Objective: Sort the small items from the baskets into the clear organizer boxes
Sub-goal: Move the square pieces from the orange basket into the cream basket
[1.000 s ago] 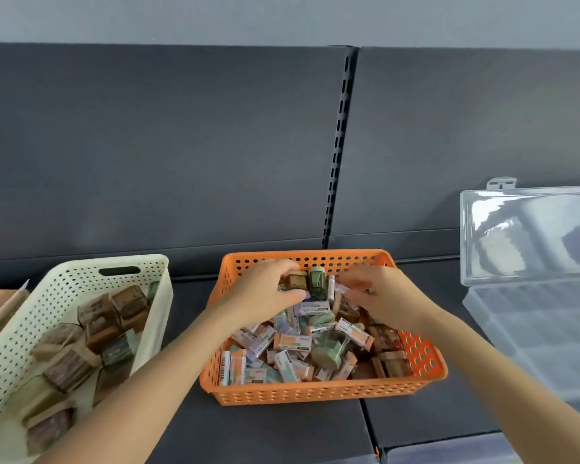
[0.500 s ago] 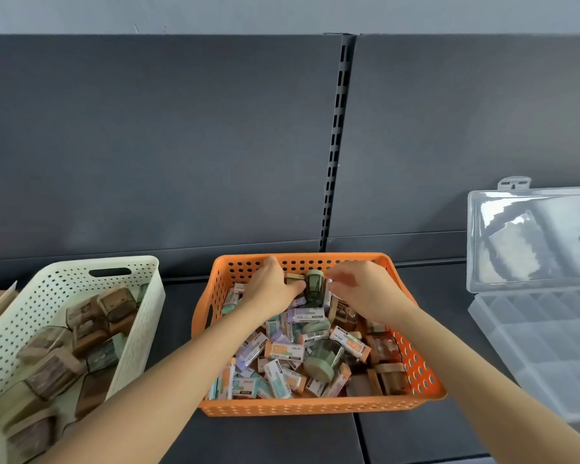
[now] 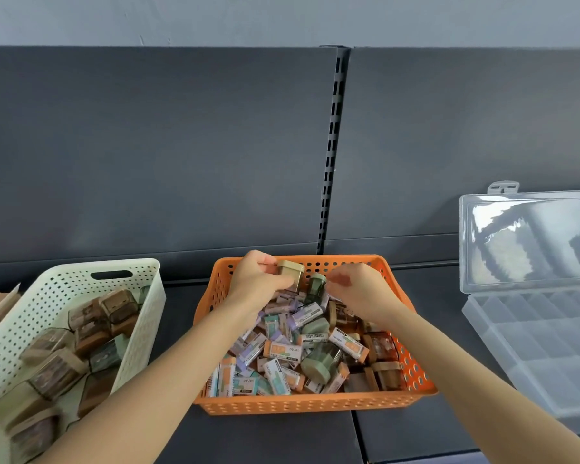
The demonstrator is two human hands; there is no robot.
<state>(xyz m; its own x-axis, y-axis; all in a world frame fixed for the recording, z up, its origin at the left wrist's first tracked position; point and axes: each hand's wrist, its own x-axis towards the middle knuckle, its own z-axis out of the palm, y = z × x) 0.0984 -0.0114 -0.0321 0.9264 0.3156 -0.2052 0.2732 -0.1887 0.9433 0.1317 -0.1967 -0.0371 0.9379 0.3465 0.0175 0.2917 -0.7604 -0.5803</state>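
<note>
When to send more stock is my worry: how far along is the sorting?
Barely begun. Done: the organizer box stands open, though no items show in its compartments. In hand: the left hand grips a small tan box over the orange basket; the right hand reaches beside it, its grip unclear. Left: the orange basket is heaped full, and the white basket holds boxes too.

The person's left hand (image 3: 257, 284) and right hand (image 3: 360, 294) are bare, as are both slim forearms (image 3: 188, 360) down to the near edge of the view. The fingernails (image 3: 269, 260) look short and plain, though blur makes that uncertain.
</note>
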